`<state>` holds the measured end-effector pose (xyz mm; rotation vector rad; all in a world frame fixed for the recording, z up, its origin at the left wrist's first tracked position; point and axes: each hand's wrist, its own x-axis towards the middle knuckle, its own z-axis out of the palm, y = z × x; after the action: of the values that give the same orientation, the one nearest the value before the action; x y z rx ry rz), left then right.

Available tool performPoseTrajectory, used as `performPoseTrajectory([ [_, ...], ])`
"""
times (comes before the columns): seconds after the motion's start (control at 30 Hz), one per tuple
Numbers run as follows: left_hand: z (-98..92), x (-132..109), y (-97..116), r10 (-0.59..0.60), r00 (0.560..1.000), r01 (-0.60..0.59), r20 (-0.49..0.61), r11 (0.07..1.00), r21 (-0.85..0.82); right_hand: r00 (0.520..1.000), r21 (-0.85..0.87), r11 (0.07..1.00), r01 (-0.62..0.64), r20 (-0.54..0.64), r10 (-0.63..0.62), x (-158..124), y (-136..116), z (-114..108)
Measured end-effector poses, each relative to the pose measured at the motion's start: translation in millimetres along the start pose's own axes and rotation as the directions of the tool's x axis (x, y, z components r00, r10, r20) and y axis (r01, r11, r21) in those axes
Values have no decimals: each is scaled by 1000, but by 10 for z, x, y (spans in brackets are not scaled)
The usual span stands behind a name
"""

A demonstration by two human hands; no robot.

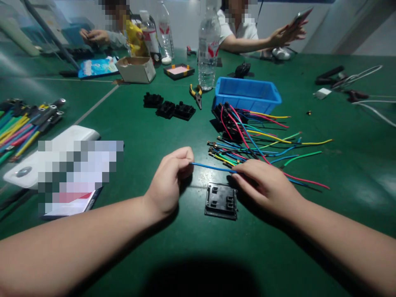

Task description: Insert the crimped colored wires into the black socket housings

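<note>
A blue wire [212, 166] is stretched nearly level between my two hands, above the green table. My left hand [171, 177] is closed, pinching its left end between thumb and forefinger. The fingers of my right hand [266, 181] pinch the other end, and its tip is hidden there. Below the wire lies a square black plastic plate [221, 201] with small raised clips, touched by neither hand. Just beyond my right hand spreads a pile of coloured wires [262, 142], red, yellow, green and blue, some with metal ends. Black plastic parts [229, 123] sit among them.
Behind the wires stands a blue bin [247, 93]. Yellow-handled pliers [196, 95] and black plastic pieces [170, 108] lie left of it. A phone [82, 177], a white power bank [58, 152] and more wires [27, 128] are at left. Bottles [208, 53] and two people are across the table.
</note>
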<state>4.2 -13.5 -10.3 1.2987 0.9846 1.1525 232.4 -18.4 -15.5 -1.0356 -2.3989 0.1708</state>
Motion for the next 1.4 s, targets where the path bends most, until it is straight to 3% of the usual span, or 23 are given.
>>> performPoseTrajectory([
  [0.17,52,31,50,-12,994,-12,-113,978,-207,999,-12,999,-36,-4,36,-11,21,9],
  [0.27,71,41,79,-26,992,-7,-121,964,-265,997,-57,996,-67,-31,65,-11,28,14],
  [0.47,49,8,53,-33,994,18,-102,989,-146,998,-76,996,-48,-46,44,-17,18,0],
  [0.9,26,9,26,-88,995,82,-48,989,-120,997,-140,989,-43,-64,35,-46,-80,-62],
  [1.1,27,23,31,-89,993,81,72,990,116,999,-66,998,14,-28,-16,-31,-91,-63],
  [1.27,75,13,73,-76,981,0,177,918,396,1000,-40,999,-13,-23,12,-37,-64,-50],
  [1.4,83,3,44,-18,991,-47,130,874,484,996,-105,991,-84,-19,82,-26,-47,-31],
])
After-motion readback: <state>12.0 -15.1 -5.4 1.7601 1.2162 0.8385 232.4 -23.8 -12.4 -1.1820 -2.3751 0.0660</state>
